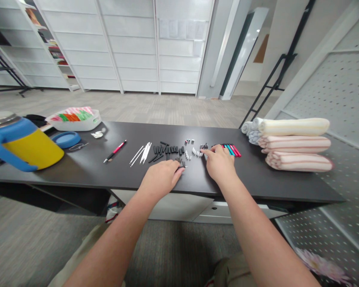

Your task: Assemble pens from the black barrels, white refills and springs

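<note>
My left hand (160, 177) is low over the dark desk, its thumb and fingers closed round a small dark pen part (182, 166) with a pale pointed tip. Just behind it are black pen grips and tubes (170, 150). My right hand (220, 163) has its index finger stretched left to the edge of the small silver parts (204, 146); no held thing shows in it. Short white pieces (196, 152) lie between my hands. Red, teal and black pen barrels (233, 150) lie beside my right hand, partly hidden by it. White refills (146, 152) lie to the left.
An assembled red and black pen (116, 150) lies left of the refills. Farther left are a yellow and blue jug (38, 143), a blue lid (66, 139) and a white basket (77, 124). Rolled towels (296, 143) are stacked at the right. The desk's front edge (257, 197) runs beneath my forearms.
</note>
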{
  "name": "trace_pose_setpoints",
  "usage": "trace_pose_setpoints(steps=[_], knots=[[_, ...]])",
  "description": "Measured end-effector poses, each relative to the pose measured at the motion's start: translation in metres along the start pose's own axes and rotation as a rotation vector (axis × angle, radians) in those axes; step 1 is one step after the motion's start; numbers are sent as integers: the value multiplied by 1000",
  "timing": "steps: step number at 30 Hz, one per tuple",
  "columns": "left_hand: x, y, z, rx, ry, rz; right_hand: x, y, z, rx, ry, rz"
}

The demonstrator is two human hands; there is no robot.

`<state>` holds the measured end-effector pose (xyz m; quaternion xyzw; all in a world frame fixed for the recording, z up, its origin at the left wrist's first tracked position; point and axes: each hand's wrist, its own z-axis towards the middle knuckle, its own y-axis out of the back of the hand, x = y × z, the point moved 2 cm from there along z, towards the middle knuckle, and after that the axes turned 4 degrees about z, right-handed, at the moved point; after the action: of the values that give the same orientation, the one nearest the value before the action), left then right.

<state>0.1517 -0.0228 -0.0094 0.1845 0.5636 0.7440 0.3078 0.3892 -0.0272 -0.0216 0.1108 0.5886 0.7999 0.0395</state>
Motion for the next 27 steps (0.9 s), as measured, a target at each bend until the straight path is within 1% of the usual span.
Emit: trace_pose_setpoints(steps=[7, 10, 12, 14, 17, 19, 21, 24, 25, 27], knots=[[0, 0, -1, -1, -2, 4, -2, -4, 1, -6, 2, 19], [0, 0, -1, 0, -1, 5, -3, -4, 1, -38, 8, 30], [0, 0, -1, 2, 2, 11, -2, -2, 1, -96, 25, 49], [0, 1, -1, 5, 3, 17, -1, 1, 1, -191, 61, 91], [0, 0, 0, 3, 2, 18, 4, 9, -2, -331, 168, 220], [0, -1, 0, -2, 3, 20, 10, 14, -6, -355, 250, 320], [1, -2, -1, -5, 3, 23, 16, 17, -11, -297, 348, 385], [0, -1, -1, -3, 1, 25, 27, 18, -19, -150, 497, 425], [0, -1, -1, 0, 1, 27, 30, 18, -22, -109, 527, 432], [0, 0, -1, 3, 2, 32, 35, 17, -26, -47, 539, 430]])
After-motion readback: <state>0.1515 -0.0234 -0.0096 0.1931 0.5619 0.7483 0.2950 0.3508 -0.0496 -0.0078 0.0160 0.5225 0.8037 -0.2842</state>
